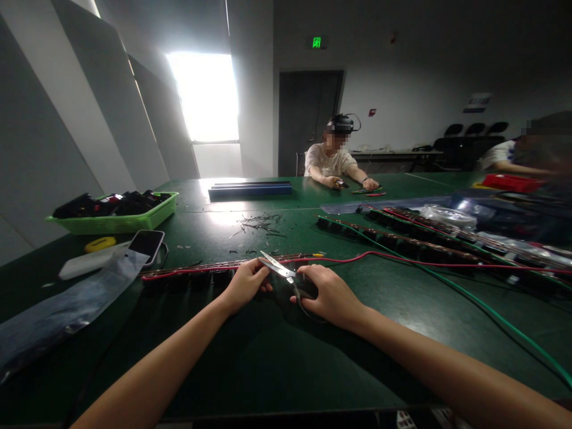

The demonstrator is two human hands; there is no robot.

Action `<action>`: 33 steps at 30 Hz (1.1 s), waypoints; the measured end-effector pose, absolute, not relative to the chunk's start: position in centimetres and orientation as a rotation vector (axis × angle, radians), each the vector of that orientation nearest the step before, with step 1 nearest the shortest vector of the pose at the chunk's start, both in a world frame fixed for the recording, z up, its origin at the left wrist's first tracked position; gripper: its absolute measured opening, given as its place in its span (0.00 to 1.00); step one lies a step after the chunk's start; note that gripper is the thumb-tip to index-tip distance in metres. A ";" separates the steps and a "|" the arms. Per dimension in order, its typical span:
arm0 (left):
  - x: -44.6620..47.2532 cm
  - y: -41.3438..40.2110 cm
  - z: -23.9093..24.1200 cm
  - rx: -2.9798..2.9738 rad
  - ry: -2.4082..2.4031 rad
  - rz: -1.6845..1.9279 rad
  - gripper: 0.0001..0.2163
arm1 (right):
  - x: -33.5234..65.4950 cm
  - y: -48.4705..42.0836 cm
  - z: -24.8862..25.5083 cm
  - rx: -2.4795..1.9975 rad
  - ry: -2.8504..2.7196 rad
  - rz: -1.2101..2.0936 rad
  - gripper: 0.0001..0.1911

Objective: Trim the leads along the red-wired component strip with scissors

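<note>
Scissors (279,268) with bright metal blades, slightly parted, are in my right hand (333,295), whose fingers wrap round the dark handles. The blade tips reach to the fingers of my left hand (246,283). That hand is closed in a pinch at the long black strip (190,276) of wired parts in front of me; what lies between its fingertips is hidden. A red wire (344,260) runs along the strip, passes behind the scissors and goes off to the right.
Wire offcuts (259,223) lie beyond my hands. At left are a green basket (156,210) of black parts, a phone (146,245) and a plastic bag (84,304). More wired strips (402,241) and a green wire (473,298) fill the right. A person (333,158) works across the table.
</note>
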State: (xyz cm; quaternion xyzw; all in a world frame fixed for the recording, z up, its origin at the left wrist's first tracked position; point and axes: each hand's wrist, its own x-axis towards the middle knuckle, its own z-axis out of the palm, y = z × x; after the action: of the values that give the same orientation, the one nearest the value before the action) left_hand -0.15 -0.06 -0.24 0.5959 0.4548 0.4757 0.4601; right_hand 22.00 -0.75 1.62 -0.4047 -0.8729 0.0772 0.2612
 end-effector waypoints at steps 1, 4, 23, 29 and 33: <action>-0.1 0.0 -0.2 1.469 1.122 1.168 0.10 | 22.0 -0.8 1.7 -1.099 -2.364 0.212 0.23; -0.1 0.0 -0.2 1.480 1.122 1.162 0.10 | 22.0 -0.8 1.7 -1.102 -2.366 0.216 0.24; -0.2 0.0 -0.3 1.487 1.118 1.168 0.11 | 22.1 -0.6 1.5 -1.085 -2.373 0.223 0.24; -0.2 -0.1 -0.2 1.480 1.125 1.155 0.11 | 22.1 -0.6 1.5 -1.111 -2.390 0.204 0.23; -0.2 0.0 -0.3 1.489 1.113 1.156 0.11 | 22.1 -0.6 1.6 -1.128 -2.402 0.198 0.23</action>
State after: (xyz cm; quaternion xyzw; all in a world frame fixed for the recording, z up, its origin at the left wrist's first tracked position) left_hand -0.20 0.03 -0.29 0.6045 0.4518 0.4692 0.4586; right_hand 22.08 -0.60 1.55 -0.4119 -0.8766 0.0723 0.2381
